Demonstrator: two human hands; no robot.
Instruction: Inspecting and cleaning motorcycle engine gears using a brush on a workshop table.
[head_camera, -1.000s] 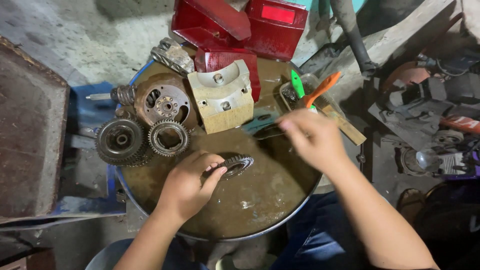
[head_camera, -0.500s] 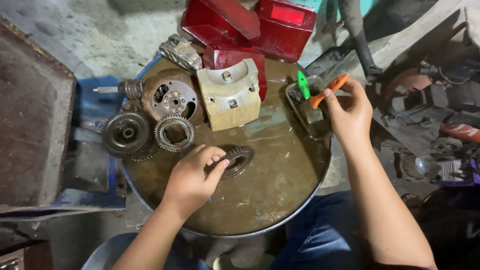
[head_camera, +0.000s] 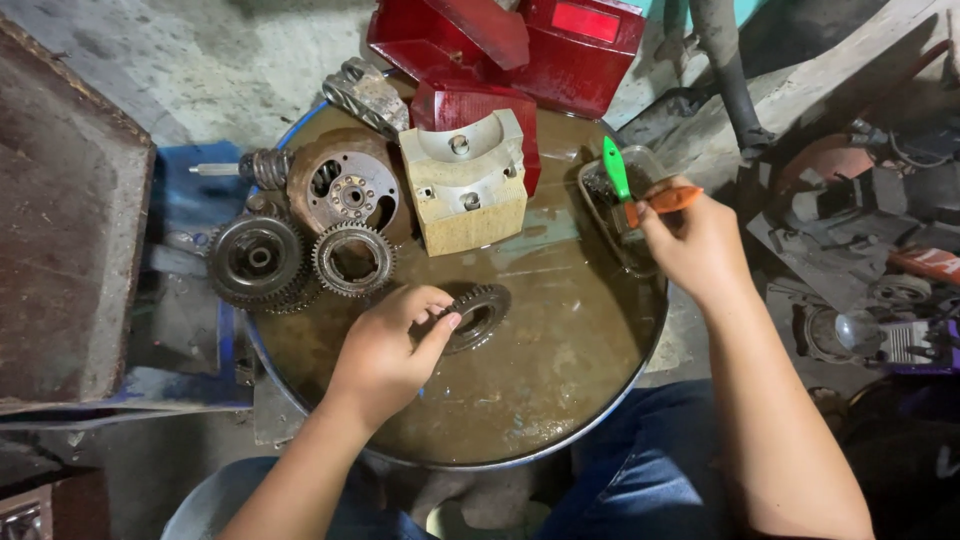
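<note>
Left hand (head_camera: 385, 350) partly hides gear (head_camera: 477, 315), seemingly gripped.

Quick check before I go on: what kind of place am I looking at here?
Most likely a small mechanical repair workshop. An oily drum top serves as the bench, strewn with worn gears; the left hand holds a small gear, the right hand an orange-handled tool.

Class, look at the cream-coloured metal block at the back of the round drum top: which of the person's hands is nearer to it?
Left, narrowly. The left hand holds a small gear just in front of the cream block. The right hand is off to the block's right, gripping an orange-handled tool at a small tray.
</note>
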